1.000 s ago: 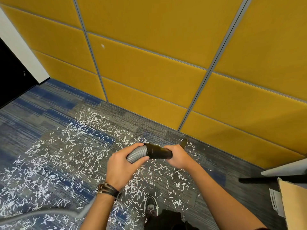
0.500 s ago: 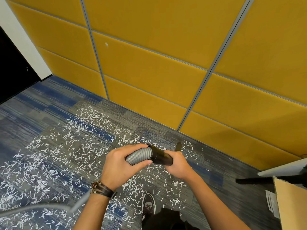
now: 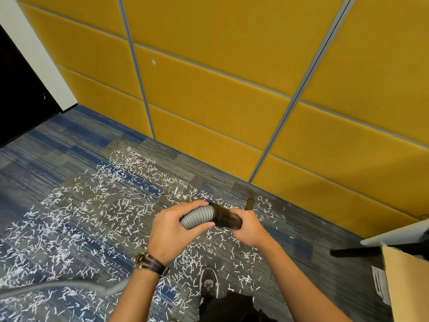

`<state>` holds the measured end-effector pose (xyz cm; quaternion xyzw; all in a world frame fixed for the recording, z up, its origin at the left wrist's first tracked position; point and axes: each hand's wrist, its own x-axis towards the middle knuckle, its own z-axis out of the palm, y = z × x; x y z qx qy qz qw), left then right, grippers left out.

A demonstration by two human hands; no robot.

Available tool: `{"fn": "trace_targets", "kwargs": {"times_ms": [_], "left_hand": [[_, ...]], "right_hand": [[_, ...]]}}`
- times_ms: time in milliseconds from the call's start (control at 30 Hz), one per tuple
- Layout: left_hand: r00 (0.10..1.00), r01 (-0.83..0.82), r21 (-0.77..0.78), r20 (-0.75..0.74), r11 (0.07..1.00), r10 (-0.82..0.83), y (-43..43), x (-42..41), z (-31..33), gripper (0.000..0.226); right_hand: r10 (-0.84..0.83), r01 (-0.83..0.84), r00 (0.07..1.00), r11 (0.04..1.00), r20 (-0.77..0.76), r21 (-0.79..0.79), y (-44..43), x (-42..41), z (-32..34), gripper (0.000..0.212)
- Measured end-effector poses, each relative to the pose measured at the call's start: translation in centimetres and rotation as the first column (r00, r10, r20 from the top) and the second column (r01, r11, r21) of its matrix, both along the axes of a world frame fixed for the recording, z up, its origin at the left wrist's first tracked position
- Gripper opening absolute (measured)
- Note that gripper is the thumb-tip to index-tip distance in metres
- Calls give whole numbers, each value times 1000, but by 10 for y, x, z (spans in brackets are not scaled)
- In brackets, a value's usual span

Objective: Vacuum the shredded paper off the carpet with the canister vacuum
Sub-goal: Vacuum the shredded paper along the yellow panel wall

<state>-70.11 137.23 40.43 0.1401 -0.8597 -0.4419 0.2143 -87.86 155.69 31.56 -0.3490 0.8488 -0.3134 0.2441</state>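
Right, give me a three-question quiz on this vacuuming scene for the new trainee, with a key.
1. True or false: the left hand grips the grey ribbed hose.
2. What does the right hand hold? A) the black tube on the hose's end B) a broom C) nothing
3. Fill the gap: the shredded paper lies scattered on the ____.
Key: 1 true; 2 A; 3 carpet.
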Motion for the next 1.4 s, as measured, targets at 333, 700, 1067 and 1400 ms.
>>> {"fn": "trace_targets", "kwargs": {"times_ms": [333, 700, 1067, 1400], "left_hand": [[999, 22, 60, -48, 998, -19, -11, 28, 23, 53], [997, 27, 45, -80, 999, -24, -9, 50, 34, 54], [996, 49, 88, -84, 995, -41, -2, 77, 30, 51], [995, -3, -4, -100, 1000, 2, -7, 101, 35, 54]], "right_hand": [[-17, 20, 999, 994, 34, -107, -2, 43, 8, 17], [-64, 65, 998, 993, 14, -102, -3, 71, 16, 17], [-42, 45, 999, 992, 28, -116, 17, 98, 17, 13], [24, -22, 1000, 994, 18, -111, -12, 106, 21, 17]]}}
